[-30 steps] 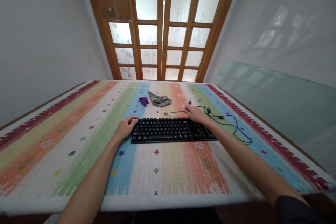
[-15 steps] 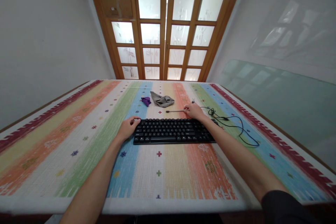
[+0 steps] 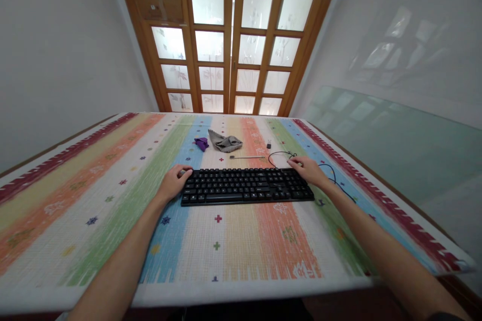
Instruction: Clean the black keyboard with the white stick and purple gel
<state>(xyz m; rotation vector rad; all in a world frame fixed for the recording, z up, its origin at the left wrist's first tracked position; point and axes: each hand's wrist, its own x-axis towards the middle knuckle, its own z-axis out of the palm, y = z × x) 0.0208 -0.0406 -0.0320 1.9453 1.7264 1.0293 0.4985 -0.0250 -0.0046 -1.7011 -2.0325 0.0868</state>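
A black keyboard (image 3: 246, 186) lies flat on the striped tablecloth (image 3: 113, 210) in front of me. My left hand (image 3: 173, 181) grips its left end, fingers curled over the far edge. My right hand (image 3: 308, 169) rests on its right far corner, fingers bent over the edge. The keyboard's black cable (image 3: 280, 153) loops behind the right hand. A thin stick-like tool (image 3: 246, 157) lies just beyond the keyboard.
A grey cloth (image 3: 225, 142) and a small purple object (image 3: 202, 143) lie further back, with a tiny dark item (image 3: 268, 145) to the right. A wooden glass-paned door (image 3: 229, 40) stands behind the table. A glass sheet (image 3: 395, 135) leans at the right.
My right hand left the thin tool and moved right to the keyboard's right far corner. The cable now loops behind the hand. The left hand stayed on the left end.
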